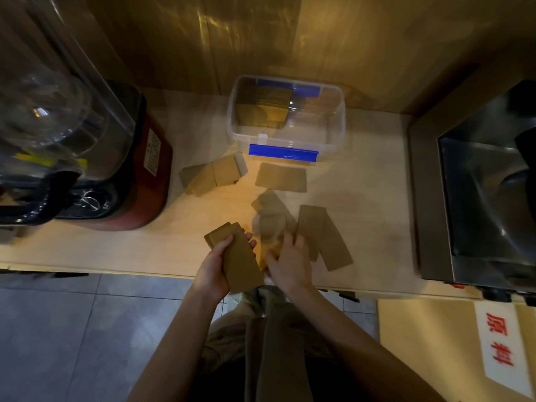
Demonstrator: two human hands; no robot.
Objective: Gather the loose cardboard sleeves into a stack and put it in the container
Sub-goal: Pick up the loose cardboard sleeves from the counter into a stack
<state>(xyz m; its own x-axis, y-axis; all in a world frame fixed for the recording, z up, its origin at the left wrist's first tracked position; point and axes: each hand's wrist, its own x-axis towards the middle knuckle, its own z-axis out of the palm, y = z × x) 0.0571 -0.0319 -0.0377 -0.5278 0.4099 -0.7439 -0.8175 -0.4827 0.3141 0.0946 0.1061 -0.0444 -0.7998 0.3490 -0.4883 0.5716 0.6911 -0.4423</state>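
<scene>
Several cardboard sleeves sit gathered in a stack (237, 256) gripped by the left hand (213, 266) over the counter's near edge, while the right hand (290, 264) presses on a blurred sleeve (271, 224) beside it; whether its fingers close on it is unclear. More loose sleeves (210, 175) lie on the counter (362, 181) toward the clear container (336, 123), which already holds some, with a red blender (139, 169) at left
</scene>
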